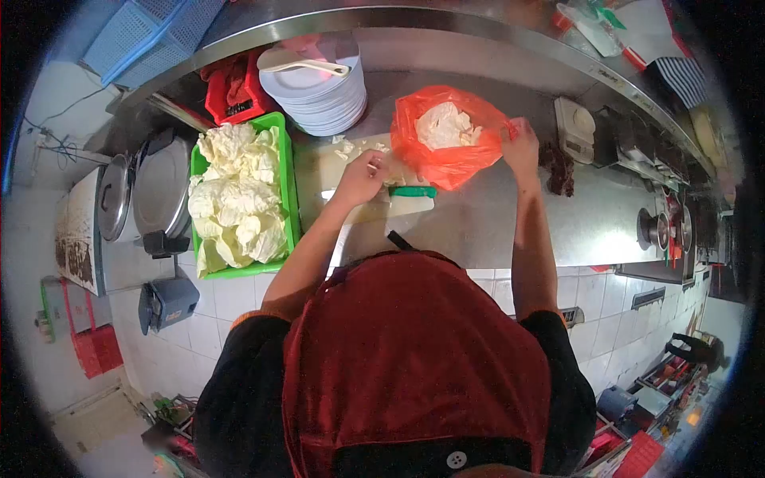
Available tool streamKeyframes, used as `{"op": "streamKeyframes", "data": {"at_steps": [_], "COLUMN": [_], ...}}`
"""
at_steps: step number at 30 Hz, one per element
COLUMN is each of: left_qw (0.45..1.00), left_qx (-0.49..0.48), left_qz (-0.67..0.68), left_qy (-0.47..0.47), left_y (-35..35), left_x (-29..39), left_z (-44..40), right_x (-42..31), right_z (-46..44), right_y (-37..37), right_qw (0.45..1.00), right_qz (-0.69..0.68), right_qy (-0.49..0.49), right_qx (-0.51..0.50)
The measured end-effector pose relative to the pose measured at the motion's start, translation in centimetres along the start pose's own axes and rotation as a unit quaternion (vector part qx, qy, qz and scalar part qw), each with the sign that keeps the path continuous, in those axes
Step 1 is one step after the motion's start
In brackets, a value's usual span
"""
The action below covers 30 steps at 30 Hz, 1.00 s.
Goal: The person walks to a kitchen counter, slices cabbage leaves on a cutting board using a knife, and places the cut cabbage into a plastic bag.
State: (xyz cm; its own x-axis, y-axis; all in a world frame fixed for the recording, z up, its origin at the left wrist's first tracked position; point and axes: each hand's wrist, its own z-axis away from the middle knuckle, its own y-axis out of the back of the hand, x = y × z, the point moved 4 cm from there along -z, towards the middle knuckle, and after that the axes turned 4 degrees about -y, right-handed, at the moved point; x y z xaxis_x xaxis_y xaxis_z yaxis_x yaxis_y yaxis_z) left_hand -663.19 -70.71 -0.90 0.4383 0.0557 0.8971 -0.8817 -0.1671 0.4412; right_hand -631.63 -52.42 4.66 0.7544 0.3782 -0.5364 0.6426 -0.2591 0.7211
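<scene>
My right hand (519,145) is closed on the right edge of an orange-red plastic bag (453,170). The bag sits open on the counter, with pale cut cabbage pieces (446,126) inside. Over the cutting board (365,213), my left hand (363,177) has its fingers curled together; what they hold, if anything, is too small to make out. A knife with a green handle (413,191) lies on the board just right of that hand. Small pale scraps (344,147) are scattered along the board's far part. Left of the board, large cabbage leaves (239,203) fill a green basket (292,191).
Behind the board stands a stack of white plates (325,111) with a pale spoon (307,65) on top. A red basket (237,92) is beside it. A kitchen scale (575,127) stands right of the bag, and a steel shelf edge (414,16) runs above the counter.
</scene>
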Motion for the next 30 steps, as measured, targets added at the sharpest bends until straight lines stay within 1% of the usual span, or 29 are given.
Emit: {"op": "streamKeyframes", "data": {"at_steps": [1, 2, 3, 4, 5, 6, 7, 8, 9, 10, 11, 12, 13, 14, 16, 17, 19, 20, 21, 22, 23, 24, 25, 26, 27, 29, 30], "left_qw": [1.000, 0.999, 0.999, 0.999, 0.998, 0.998, 0.999, 0.995, 0.985, 0.972, 0.957, 0.937, 0.911, 0.871, 0.815, 0.804, 0.797, 0.797, 0.785, 0.774, 0.774, 0.789, 0.802, 0.839, 0.839, 0.856, 0.852], "left_qx": [-0.014, -0.026, -0.020, -0.035, -0.048, -0.026, -0.012, 0.040, 0.089, 0.139, 0.190, 0.241, 0.294, 0.329, 0.360, 0.362, 0.345, 0.348, 0.365, 0.380, 0.381, 0.375, 0.367, 0.306, 0.306, 0.279, 0.303], "left_qz": [0.010, 0.020, 0.018, 0.019, 0.017, 0.002, -0.004, -0.043, -0.082, -0.134, -0.182, -0.228, -0.274, -0.363, -0.451, -0.457, -0.461, -0.457, -0.459, -0.462, -0.461, -0.458, -0.455, -0.424, -0.426, -0.398, -0.400], "left_qy": [-0.018, -0.036, -0.032, -0.037, -0.039, -0.062, -0.052, -0.086, -0.120, -0.135, -0.122, -0.109, -0.093, -0.050, 0.042, 0.117, 0.182, 0.186, 0.198, 0.207, 0.207, 0.164, 0.123, 0.149, 0.147, 0.177, 0.148], "left_y": [-0.1, 0.1, 0.5, 1.2, 1.9, 3.0, 4.4, 5.9, 7.4, 9.5, 11.7, 14.0, 16.5, 18.8, 23.0, 24.5, 26.4, 26.9, 27.6, 28.3, 29.0, 29.7, 30.2, 31.0, 31.5, 32.6, 33.3], "left_x": [0.7, 1.5, 2.4, 3.8, 4.7, 5.2, 5.2, 5.4, 5.8, 6.1, 6.0, 5.5, 4.4, 3.6, 0.9, -1.1, -3.8, -4.3, -4.6, -4.9, -5.4, -5.9, -6.4, -7.5, -7.1, -6.6, -7.3], "left_z": [-0.7, -1.3, -1.4, -1.1, -0.8, -0.4, 0.0, 0.7, 1.4, 2.3, 3.3, 4.4, 5.8, 7.2, 10.6, 12.3, 15.5, 16.4, 17.0, 17.4, 17.4, 16.9, 16.7, 16.4, 16.4, 15.5, 15.0], "right_x": [-0.2, -1.5, -3.4, -4.9, -5.9, -7.2, -8.4, -9.1, -9.4, -9.5, -8.9, -7.5, -6.6, -6.7, -6.6, -8.5, -14.0, -15.6, -16.6, -15.0, -12.9, -12.5, -12.4, -12.5, -12.1, -10.6, -9.9], "right_z": [0.2, 0.3, 0.9, 1.4, 1.6, 1.9, 1.9, 1.7, 1.4, 1.1, 0.9, 0.7, 0.2, -0.3, -1.4, -1.4, 1.3, 3.7, 5.7, 8.3, 11.1, 13.0, 14.9, 16.1, 16.7, 17.2, 17.2], "right_y": [0.1, 0.4, 1.1, 1.5, 1.3, 0.6, -0.5, -1.8, -3.6, -5.2, -7.0, -9.6, -11.4, -12.0, -14.1, -14.1, -10.7, -10.5, -10.4, -12.5, -14.8, -14.4, -13.3, -12.6, -12.9, -13.0, -13.0], "right_qw": [0.999, 0.999, 0.995, 0.988, 0.990, 0.993, 0.991, 0.990, 0.986, 0.979, 0.976, 0.970, 0.951, 0.947, 0.915, 0.914, 0.961, 0.953, 0.941, 0.904, 0.855, 0.855, 0.881, 0.900, 0.901, 0.917, 0.920], "right_qz": [0.016, 0.013, 0.074, 0.133, 0.123, 0.076, 0.027, 0.015, -0.010, -0.034, -0.040, 0.064, 0.168, 0.165, 0.222, 0.223, 0.111, 0.071, 0.029, 0.082, 0.135, 0.137, 0.187, 0.233, 0.232, 0.177, 0.177], "right_qy": [0.040, 0.045, 0.042, 0.039, 0.047, 0.089, 0.130, 0.139, 0.156, 0.172, 0.181, 0.176, 0.171, 0.185, 0.066, 0.080, 0.176, 0.163, 0.146, 0.147, 0.146, 0.147, 0.170, 0.192, 0.191, 0.116, 0.106], "right_qx": [0.021, 0.023, 0.042, 0.060, 0.055, 0.029, 0.000, -0.009, -0.056, -0.104, -0.112, -0.157, -0.197, -0.202, -0.329, -0.330, -0.183, -0.245, -0.304, -0.393, -0.478, -0.479, -0.400, -0.314, -0.313, -0.337, -0.332]}}
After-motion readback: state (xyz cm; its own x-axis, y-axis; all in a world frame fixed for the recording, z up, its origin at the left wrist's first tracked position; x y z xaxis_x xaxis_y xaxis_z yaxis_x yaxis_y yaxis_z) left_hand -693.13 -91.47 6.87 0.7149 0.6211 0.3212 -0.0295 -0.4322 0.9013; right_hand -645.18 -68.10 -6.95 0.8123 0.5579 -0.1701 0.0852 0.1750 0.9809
